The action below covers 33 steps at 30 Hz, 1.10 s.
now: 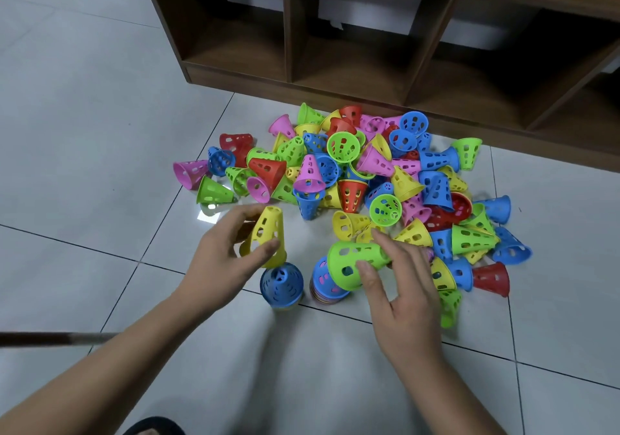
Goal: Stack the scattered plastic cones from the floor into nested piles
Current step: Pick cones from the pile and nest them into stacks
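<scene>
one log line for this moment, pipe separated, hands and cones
left hand holds yellow cone at blue-topped stack | right hand holds green cone by second stack | loose cones heaped on floor

Indoor room, likely home or playroom. Floor [84,126] of glossy pale tiles with dark grout lines. Low brown wooden shelf [369,77] with open compartments stands on it. Heap of colourful toy cones [352,179] lies on tiles before shelf.
</scene>
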Tool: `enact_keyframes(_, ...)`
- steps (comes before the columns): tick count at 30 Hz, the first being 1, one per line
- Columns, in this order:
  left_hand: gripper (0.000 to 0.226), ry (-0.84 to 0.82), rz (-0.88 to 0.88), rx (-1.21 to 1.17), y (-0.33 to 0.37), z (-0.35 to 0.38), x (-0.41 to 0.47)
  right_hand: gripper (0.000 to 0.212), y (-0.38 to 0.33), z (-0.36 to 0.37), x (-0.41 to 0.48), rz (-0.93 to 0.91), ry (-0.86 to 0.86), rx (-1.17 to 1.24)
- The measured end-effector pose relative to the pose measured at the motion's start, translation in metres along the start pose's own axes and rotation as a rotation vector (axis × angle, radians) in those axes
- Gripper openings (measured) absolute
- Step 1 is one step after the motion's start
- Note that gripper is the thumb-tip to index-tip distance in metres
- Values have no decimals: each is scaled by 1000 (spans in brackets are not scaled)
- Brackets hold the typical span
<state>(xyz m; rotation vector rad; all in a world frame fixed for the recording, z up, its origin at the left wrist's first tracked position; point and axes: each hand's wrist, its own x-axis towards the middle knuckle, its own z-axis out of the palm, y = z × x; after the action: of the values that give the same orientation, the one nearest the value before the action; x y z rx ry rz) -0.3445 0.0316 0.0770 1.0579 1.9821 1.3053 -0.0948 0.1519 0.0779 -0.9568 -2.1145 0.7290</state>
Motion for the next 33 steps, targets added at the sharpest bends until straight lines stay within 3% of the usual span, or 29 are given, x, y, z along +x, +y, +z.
enact_keyframes(5,37,66,88,-22,7,10,-31,57,8,12,-3,-35,-163,-84)
enact_keyframes(14,40,85,198,67,5,25,-53,48,32,38,-16,89,-292,-55)
enact_keyframes(22,48,-87,56,196,-38,30,-50,62,39,42,-12,173,-372,-15)
enact_keyframes(28,65,-172,-83,125,-51,38,-50,89,50,51,-12,334,-540,78)
enact_keyframes(33,68,-265,-178,135,-55,49,-42,96,65,59,-8,444,-594,122)
